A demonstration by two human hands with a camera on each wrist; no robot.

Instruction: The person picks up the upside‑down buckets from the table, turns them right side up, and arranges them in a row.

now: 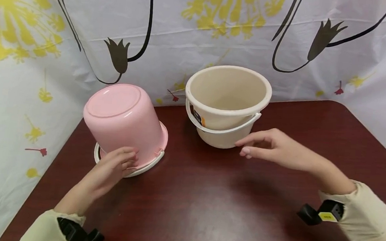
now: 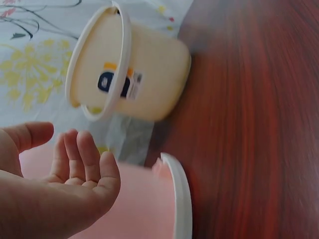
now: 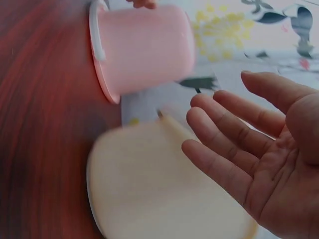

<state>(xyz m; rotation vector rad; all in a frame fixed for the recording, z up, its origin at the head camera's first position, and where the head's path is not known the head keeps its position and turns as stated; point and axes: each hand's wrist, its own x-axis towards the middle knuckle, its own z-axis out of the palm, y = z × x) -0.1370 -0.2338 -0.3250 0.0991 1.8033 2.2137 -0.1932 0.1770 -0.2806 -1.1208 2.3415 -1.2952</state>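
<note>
A pink bucket [image 1: 127, 126] stands upside down at the left of the table, its white handle [image 1: 145, 168] lying round the rim at the bottom. My left hand [image 1: 107, 172] is in front of it, fingers loosely bent and holding nothing; in the head view it overlaps the bucket's lower side. Right of the pink one, a cream bucket [image 1: 224, 138] stands upright with its mouth up and its handle [image 1: 226, 131] hanging down the front. Close to the cream bucket's lower right side is my right hand [image 1: 273, 148], its fingers relaxed and the palm bare.
Both buckets rest on a dark red-brown table [image 1: 185, 208]. Behind and beside it hangs a white cloth [image 1: 173, 30] with yellow and grey flower prints. The cream bucket carries a dark and orange label [image 2: 119, 82].
</note>
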